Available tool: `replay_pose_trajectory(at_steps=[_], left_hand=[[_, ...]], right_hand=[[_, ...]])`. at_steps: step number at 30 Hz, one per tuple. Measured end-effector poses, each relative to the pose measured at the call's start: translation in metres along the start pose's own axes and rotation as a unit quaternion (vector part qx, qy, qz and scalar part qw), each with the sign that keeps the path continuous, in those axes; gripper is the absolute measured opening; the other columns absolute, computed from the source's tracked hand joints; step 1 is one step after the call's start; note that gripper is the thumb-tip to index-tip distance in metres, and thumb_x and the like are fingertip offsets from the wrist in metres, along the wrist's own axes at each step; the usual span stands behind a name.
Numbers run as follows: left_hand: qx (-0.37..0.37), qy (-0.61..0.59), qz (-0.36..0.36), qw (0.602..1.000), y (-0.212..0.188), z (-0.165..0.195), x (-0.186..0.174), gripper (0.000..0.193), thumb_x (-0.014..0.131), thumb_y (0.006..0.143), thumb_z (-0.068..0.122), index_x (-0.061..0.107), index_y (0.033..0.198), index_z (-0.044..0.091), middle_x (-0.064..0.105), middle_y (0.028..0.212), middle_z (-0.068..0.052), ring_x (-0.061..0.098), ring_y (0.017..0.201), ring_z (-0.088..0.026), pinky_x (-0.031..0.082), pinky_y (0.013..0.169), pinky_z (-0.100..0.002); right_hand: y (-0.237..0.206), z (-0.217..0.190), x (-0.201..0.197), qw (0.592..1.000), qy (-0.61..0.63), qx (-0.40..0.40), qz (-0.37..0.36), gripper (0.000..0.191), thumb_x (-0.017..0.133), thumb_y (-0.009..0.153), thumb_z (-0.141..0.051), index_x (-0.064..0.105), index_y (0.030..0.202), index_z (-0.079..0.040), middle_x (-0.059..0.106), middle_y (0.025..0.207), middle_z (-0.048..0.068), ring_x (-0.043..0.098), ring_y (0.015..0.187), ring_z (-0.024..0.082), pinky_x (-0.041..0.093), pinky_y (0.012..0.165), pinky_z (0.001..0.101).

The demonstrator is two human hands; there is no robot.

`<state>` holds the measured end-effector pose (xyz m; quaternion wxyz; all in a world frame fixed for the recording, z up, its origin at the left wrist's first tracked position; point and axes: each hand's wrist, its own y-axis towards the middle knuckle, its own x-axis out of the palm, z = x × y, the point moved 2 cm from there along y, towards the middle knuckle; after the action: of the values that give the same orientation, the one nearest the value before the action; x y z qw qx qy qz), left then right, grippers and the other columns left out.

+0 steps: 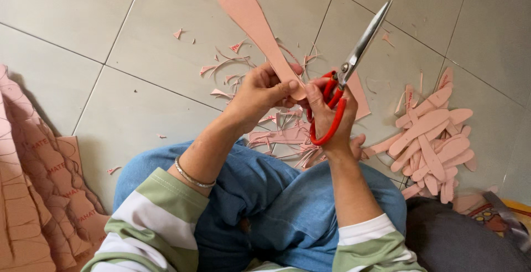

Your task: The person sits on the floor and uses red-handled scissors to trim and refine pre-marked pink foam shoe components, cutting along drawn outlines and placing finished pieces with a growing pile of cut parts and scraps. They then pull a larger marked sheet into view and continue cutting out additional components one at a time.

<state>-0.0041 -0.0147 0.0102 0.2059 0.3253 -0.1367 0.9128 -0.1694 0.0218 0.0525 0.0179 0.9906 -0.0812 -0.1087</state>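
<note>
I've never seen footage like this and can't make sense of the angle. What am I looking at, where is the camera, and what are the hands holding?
There is one picture, taken by a camera worn on a person's head, looking down at their own lap and hands. The person sits on a grey tiled floor in blue trousers and striped sleeves. The left hand pinches a long pink strip of sheet material that points away from them. The right hand grips red-handled scissors, blades up and closed. On the floor lie thin pink scraps, a pile of cut pink pieces to the right, and a stack of marked pink sheets to the left.
</note>
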Motion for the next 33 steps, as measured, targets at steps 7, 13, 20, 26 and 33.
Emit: replay_pose_trajectory(at_steps=[7,13,20,26,33], left_hand=[[0.085,-0.005,0.129,0.988,0.006,0.014,-0.016,0.036,0.065,0.099,0.014,0.053,0.131,0.003,0.069,0.103,-0.003,0.071,0.092,-0.013,0.064,0.08,-0.031],[0.169,-0.008,0.165,0.972,0.002,0.03,-0.019,0.042,0.076,0.095,0.006,0.054,0.13,0.002,0.071,0.105,-0.008,0.072,0.097,-0.016,0.064,0.089,-0.032],[0.175,-0.014,0.163,0.971,0.002,0.029,-0.015,0.046,0.079,0.091,0.003,0.055,0.13,0.001,0.073,0.105,-0.009,0.072,0.097,-0.015,0.062,0.085,-0.03],[0.162,0.003,0.168,0.972,0.002,0.027,-0.014,0.045,0.08,0.09,0.002,0.056,0.128,0.001,0.073,0.102,-0.008,0.071,0.093,-0.014,0.061,0.079,-0.03],[0.166,-0.032,0.177,0.97,0.001,0.022,-0.009,0.044,0.077,0.091,0.001,0.052,0.127,-0.002,0.071,0.104,-0.012,0.07,0.089,-0.016,0.062,0.08,-0.031]], right_hand=[[-0.001,0.016,-0.003,0.981,0.062,0.129,-0.127,0.07,0.075,0.082,-0.06,0.061,0.123,-0.005,0.067,0.103,0.005,0.071,0.072,0.013,0.054,0.064,0.0263],[-0.012,0.024,0.01,0.956,-0.004,0.132,-0.262,0.086,0.06,0.086,-0.077,0.06,0.129,-0.002,0.061,0.107,0.007,0.065,0.077,0.013,0.057,0.072,0.0274],[-0.012,0.012,0.013,0.947,-0.072,0.092,-0.299,0.097,0.048,0.085,-0.087,0.061,0.127,0.0,0.059,0.102,0.007,0.062,0.075,0.013,0.056,0.07,0.0289],[-0.013,0.009,0.013,0.949,-0.045,0.101,-0.296,0.104,0.048,0.079,-0.092,0.062,0.126,0.0,0.055,0.094,0.003,0.059,0.075,0.011,0.053,0.066,0.028],[-0.013,0.012,0.016,0.952,0.0,0.101,-0.289,0.107,0.048,0.077,-0.095,0.064,0.124,0.0,0.053,0.087,-0.001,0.056,0.073,0.009,0.043,0.062,0.0255]])
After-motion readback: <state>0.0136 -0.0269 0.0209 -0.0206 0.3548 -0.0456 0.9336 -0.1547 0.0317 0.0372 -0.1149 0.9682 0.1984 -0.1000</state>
